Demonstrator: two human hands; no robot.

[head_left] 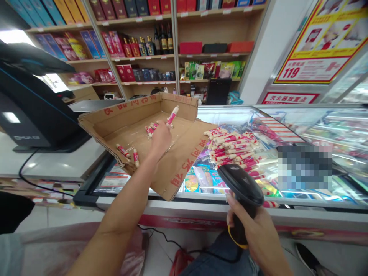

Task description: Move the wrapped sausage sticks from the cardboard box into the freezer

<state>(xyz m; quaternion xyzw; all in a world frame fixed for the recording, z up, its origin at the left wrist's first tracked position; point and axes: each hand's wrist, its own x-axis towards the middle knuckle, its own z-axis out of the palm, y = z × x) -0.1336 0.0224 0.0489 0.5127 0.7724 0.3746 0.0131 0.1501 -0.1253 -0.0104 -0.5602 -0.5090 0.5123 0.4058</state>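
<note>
My left hand (162,136) reaches into an open cardboard box (120,132) with red writing. Its fingers are closed around a slim stick (173,114) in a cream and pink wrapper, tilted upward. Several like sticks lie loose in the box by that hand, and two more, including one wrapped stick (136,157), rest near the left wall. My right hand (255,226) grips a black barcode scanner (241,186) by its handle, with the head pointing away from me. Beyond the scanner, a large pile of the same wrapped sticks (232,147) lies on the freezer.
A glass-topped chest freezer (207,209) runs across in front, with colourful packets under the glass. A black checkout terminal (34,99) stands on the counter (66,163) at left. A cable (169,239) hangs below the scanner. Stocked shelves (138,51) line the back wall.
</note>
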